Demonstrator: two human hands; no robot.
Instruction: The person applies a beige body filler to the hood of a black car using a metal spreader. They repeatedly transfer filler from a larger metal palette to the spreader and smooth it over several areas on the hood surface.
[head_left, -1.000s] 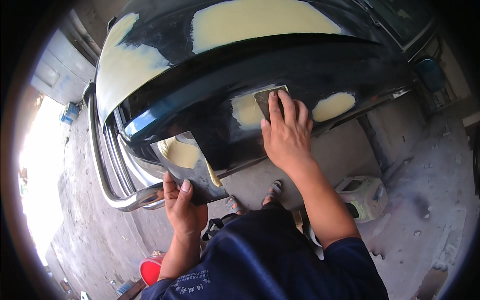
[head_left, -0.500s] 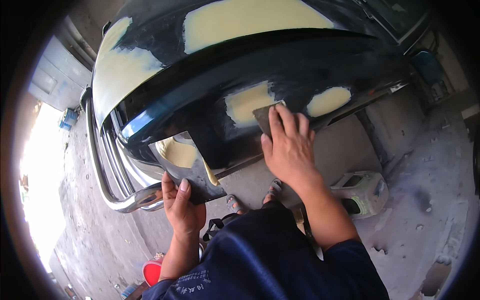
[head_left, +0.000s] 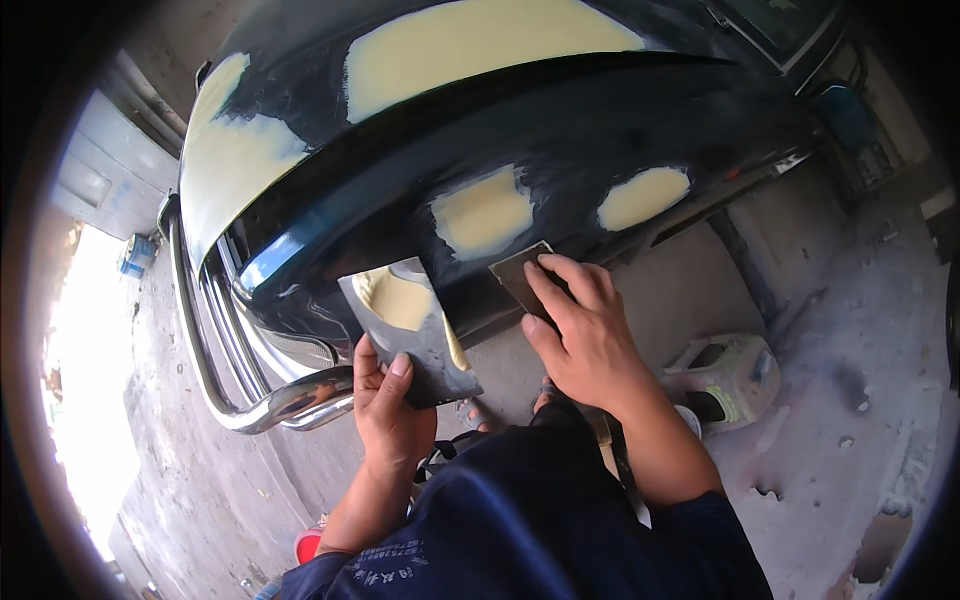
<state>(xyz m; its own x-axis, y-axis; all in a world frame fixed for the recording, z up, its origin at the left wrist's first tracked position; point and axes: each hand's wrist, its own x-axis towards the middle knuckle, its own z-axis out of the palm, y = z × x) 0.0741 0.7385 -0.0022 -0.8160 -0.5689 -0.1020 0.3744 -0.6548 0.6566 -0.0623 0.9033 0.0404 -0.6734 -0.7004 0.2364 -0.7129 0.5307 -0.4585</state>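
Observation:
My left hand (head_left: pixel 390 415) grips a grey rectangular mixing board (head_left: pixel 430 345), thumb on top. A mound of cream body filler (head_left: pixel 400 302) sits on it, and more runs along its right edge. My right hand (head_left: pixel 590 345) is closed on a dark flat filler spreader (head_left: pixel 516 277), held just right of the board and apart from it. Beyond both hands lies a black car body panel (head_left: pixel 370 225). One squarish filler patch (head_left: pixel 485 215) and one oval filler patch (head_left: pixel 645 198) show on its side; larger cream areas cover the upper surface.
A chrome tube bumper (head_left: pixel 225 385) curves around the vehicle's left end. On the floor to the right lies a worn plastic stool (head_left: pixel 725 378). A red container (head_left: pixel 308 545) stands beside my left forearm, and a blue can (head_left: pixel 136 256) is farther off at left.
My right hand has drawn the spreader back from the squarish patch, toward me. My left hand has brought the board to the right, closer to the spreader. The squarish patch looks smoother.

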